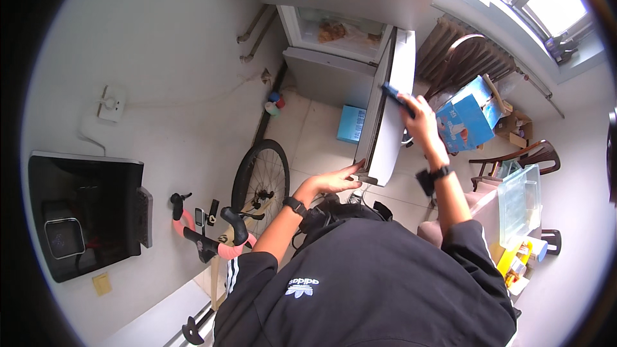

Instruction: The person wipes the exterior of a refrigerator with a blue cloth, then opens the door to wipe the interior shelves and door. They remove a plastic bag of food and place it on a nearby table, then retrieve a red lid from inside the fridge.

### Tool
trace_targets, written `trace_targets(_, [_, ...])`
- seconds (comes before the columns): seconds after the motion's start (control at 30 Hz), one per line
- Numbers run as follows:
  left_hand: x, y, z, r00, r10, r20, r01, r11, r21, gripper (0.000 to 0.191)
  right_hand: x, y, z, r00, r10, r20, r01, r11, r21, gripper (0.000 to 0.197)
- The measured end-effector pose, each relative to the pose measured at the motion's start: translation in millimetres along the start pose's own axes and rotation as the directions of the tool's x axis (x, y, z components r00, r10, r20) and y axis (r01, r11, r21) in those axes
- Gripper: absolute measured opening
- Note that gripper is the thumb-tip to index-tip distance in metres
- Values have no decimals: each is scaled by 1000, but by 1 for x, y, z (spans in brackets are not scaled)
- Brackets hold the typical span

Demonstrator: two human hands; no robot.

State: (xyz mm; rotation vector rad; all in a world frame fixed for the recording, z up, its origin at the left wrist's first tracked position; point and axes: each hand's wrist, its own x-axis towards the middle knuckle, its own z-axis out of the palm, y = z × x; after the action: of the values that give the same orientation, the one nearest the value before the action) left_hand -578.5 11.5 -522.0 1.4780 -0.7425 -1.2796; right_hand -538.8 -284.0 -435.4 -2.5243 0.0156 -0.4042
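Note:
A refrigerator door (402,72) stands open, its white top surface towards me and a dark-stained gasket (382,111) along its inner side. My right hand (420,118) grips a dark blue handheld tool (398,98) that looks like a brush; its far end is over the gasket side of the door. My left hand (335,181) has its fingers apart, with the fingertips against the near end of the door. Behind the door is the open compartment (308,24), holding brown food (331,32). A closed grey lower front (328,70) is below it.
A bicycle wheel (261,190) and pink-taped handlebars (233,250) are close on my left. To the right are a blue carton (465,123), wooden chairs (540,156) and a clear plastic bin (518,207). A light-blue box (349,123) lies on the floor beside the door.

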Motion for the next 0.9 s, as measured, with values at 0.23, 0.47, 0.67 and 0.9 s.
trace_targets(0.23, [16, 22, 24, 989, -132, -66, 139, 983, 117, 89, -146, -54, -33, 984, 71, 163, -91, 989, 118, 46])
trace_targets(0.47, [35, 44, 42, 992, -114, -50, 120, 982, 147, 88, -85, 7, -40, 995, -58, 77, 59, 998, -8, 42])
trace_targets(0.67, [54, 47, 31, 987, -123, 102, 106, 982, 157, 83, 41, 51, -42, 996, 26, 83, -21, 998, -59, 33])
trace_targets(0.9, [69, 41, 2, 957, -86, 278, 80, 996, 32, 68, 142, 87, -12, 998, 37, 54, -29, 990, -140, 32])
